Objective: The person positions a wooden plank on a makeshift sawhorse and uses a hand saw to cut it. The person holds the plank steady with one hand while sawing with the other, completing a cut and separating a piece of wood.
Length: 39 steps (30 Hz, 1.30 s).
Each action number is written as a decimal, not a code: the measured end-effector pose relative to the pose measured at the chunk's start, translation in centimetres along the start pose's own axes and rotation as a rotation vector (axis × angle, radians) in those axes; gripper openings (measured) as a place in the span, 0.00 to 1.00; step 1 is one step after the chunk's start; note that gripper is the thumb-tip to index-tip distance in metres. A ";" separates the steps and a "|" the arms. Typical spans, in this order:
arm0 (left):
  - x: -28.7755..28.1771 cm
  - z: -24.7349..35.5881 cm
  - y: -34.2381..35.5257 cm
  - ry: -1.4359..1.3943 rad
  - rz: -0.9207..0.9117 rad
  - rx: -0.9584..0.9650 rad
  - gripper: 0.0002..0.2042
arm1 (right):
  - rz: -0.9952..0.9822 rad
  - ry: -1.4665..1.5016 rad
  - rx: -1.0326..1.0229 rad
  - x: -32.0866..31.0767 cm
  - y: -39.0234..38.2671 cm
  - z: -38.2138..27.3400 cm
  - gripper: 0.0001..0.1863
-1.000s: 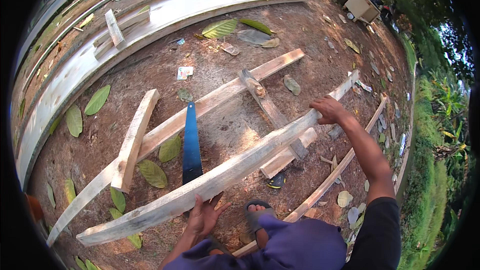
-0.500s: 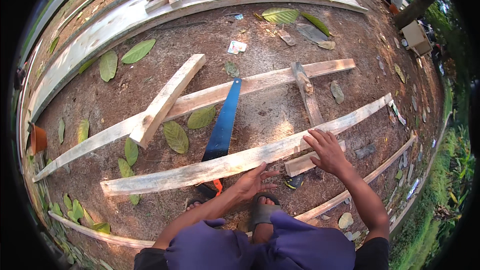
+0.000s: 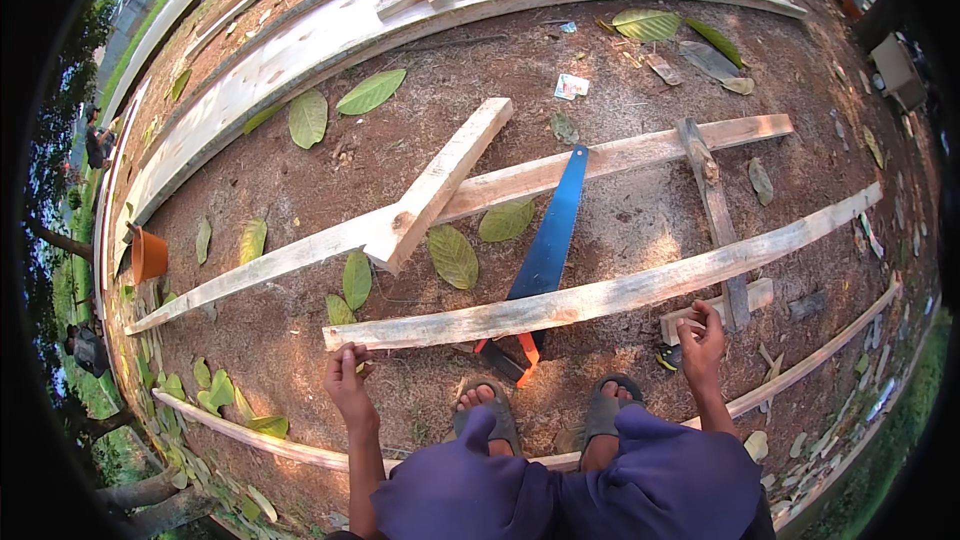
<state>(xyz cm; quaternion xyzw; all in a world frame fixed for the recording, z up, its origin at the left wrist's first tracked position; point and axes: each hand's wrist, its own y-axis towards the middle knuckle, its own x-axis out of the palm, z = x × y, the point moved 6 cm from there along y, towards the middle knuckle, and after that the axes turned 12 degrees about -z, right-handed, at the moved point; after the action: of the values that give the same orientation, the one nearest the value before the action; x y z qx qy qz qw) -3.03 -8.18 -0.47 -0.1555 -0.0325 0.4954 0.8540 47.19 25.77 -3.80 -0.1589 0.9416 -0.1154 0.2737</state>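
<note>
A long wooden batten (image 3: 600, 298) lies across in front of me, over a dark crosspiece (image 3: 718, 202). My left hand (image 3: 350, 385) is at its left end, fingers closed against the near edge. My right hand (image 3: 703, 345) is below the batten, beside a short wood block (image 3: 757, 298), its fingers bent and apart with nothing visible in them. A handsaw (image 3: 550, 230) with a blue blade and an orange and black handle lies on the ground, partly hidden beneath the batten.
Farther off lies another long batten (image 3: 620, 153), with a thick short timber (image 3: 440, 180) across it. Wide pale boards (image 3: 300, 45) span the back. An orange bucket (image 3: 149, 255) stands at left; a thin strip (image 3: 240, 432) runs near my feet. Leaves are scattered about.
The near batten has shifted away from me, uncovering the crosspiece's near end. My left hand has moved left to the batten's end; my right has come off its top. My view has shifted.
</note>
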 end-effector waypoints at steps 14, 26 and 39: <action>-12.7 -11.8 14.0 0.540 0.071 -0.082 0.24 | -0.064 1.296 0.289 11.6 5.8 3.9 0.20; -16.6 -10.3 17.3 0.852 0.224 0.169 0.23 | -0.121 1.400 0.234 11.3 5.7 2.2 0.16; -16.3 1.4 10.0 0.974 0.105 0.076 0.23 | -0.033 1.253 0.201 6.3 4.2 0.0 0.18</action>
<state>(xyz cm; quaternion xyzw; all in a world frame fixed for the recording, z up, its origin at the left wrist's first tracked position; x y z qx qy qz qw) -19.99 -17.19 -0.51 -0.3393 0.3965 0.4084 0.7490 41.13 27.40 -8.06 -0.0495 0.9051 -0.2786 -0.3173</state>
